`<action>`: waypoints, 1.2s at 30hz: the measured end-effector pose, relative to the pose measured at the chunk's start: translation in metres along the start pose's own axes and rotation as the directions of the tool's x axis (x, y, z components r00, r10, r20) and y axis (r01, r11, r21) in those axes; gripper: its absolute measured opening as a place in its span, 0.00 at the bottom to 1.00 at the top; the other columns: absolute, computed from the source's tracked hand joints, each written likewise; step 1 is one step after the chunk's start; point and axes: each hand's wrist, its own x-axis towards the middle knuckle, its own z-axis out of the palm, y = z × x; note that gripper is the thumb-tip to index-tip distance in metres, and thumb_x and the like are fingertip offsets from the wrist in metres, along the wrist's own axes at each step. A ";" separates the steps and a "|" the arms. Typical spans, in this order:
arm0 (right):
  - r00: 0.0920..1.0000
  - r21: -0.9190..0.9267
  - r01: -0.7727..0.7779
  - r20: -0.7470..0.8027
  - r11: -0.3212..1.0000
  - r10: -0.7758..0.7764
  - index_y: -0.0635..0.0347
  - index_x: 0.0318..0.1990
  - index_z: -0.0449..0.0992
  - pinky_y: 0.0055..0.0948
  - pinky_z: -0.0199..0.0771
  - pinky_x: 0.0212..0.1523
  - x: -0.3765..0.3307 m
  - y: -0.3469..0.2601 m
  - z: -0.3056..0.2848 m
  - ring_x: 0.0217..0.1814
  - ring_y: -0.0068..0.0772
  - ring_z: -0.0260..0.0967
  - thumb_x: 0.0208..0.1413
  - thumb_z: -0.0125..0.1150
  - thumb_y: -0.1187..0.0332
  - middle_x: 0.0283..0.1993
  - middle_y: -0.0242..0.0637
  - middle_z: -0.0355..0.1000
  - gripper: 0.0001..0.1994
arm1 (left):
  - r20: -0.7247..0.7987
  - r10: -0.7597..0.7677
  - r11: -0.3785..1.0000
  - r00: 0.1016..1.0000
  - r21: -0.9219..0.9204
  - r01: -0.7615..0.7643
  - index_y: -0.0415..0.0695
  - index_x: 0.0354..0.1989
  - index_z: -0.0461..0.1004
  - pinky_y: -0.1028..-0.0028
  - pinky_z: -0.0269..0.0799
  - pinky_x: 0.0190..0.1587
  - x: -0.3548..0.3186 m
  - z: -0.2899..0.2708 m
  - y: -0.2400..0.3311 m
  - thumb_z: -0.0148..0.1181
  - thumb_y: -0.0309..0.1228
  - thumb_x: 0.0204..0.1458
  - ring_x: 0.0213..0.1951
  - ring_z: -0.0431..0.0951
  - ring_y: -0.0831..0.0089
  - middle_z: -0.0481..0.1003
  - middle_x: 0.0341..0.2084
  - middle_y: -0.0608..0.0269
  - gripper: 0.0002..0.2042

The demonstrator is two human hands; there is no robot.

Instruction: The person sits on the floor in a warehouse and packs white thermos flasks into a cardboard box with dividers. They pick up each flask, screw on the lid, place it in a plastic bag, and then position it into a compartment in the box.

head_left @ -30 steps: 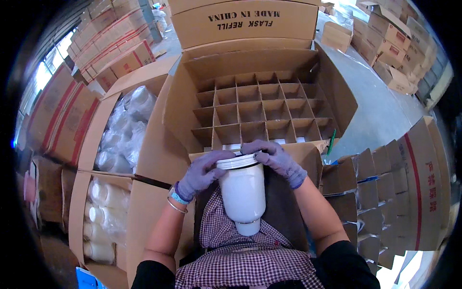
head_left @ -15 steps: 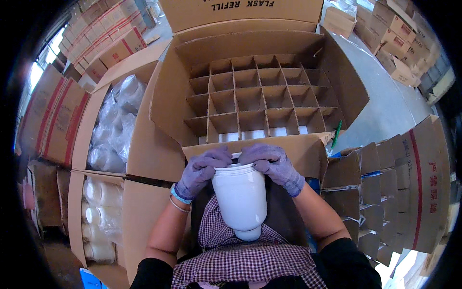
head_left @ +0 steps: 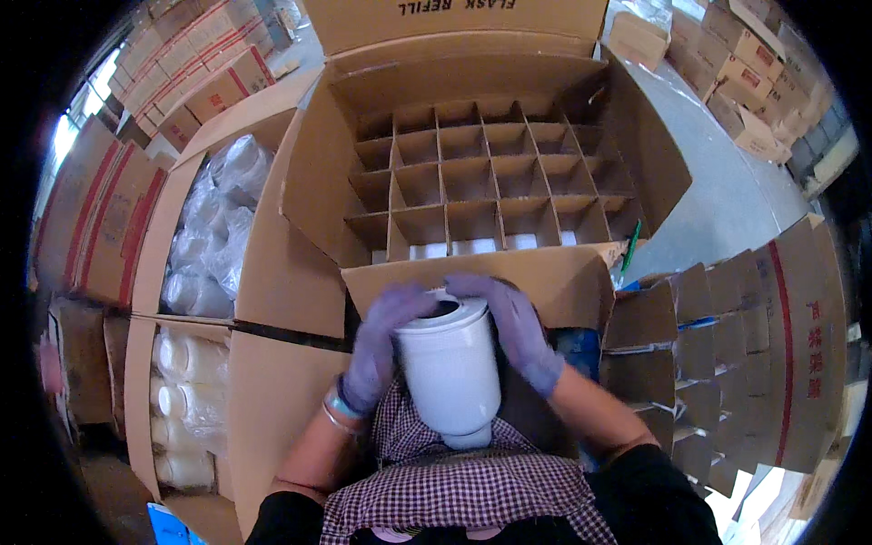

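A white flask body stands tilted against my checked apron, its narrow neck pointing down towards my lap. At its top, a white ring surrounds a dark round opening. My left hand, in a purple glove and blurred, curls over the left side of the rim. My right hand, gloved alike, lays its fingertips on the far right of the rim, with its palm apart from the wall. The flask is held between both hands. Just beyond it, a big open carton holds a grid of cardboard dividers.
Open cartons at my left hold plastic-wrapped clear items and white bottles. To the right stands another carton with cardboard dividers. A green pen-like stick stands at the big carton's near right corner. Stacked boxes line the background.
My hands have shifted from pinching the rim to lying more around its sides, fingers straighter. The flask's top has tipped towards me, showing the ring and opening more fully.
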 end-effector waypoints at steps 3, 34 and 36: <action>0.975 -0.224 0.222 0.063 0.949 -0.214 0.65 0.59 0.72 0.39 0.63 0.68 -0.037 -0.047 0.018 0.65 0.49 0.68 0.64 0.50 0.67 0.61 0.48 0.71 0.19 | -0.035 -0.263 0.531 0.964 0.829 0.175 0.43 0.58 0.73 0.54 0.63 0.63 -0.027 -0.022 -0.131 0.44 0.46 0.66 0.59 0.70 0.45 0.74 0.55 0.47 0.23; 0.888 -0.294 0.018 0.443 0.956 0.120 0.60 0.67 0.63 0.38 0.55 0.72 -0.041 -0.077 -0.031 0.71 0.45 0.57 0.54 0.62 0.61 0.67 0.47 0.60 0.32 | 0.240 -0.368 0.827 0.898 -0.357 0.434 0.40 0.69 0.62 0.65 0.73 0.58 -0.082 0.045 0.072 0.71 0.40 0.47 0.52 0.79 0.65 0.78 0.51 0.52 0.40; 0.880 -0.258 -0.257 0.335 0.931 0.336 0.60 0.67 0.63 0.37 0.56 0.72 -0.038 -0.061 -0.038 0.71 0.44 0.58 0.55 0.60 0.62 0.68 0.47 0.60 0.31 | 0.099 -0.333 0.906 0.938 -0.241 0.347 0.42 0.70 0.59 0.64 0.73 0.57 -0.093 0.079 0.073 0.71 0.38 0.48 0.52 0.79 0.63 0.78 0.50 0.52 0.40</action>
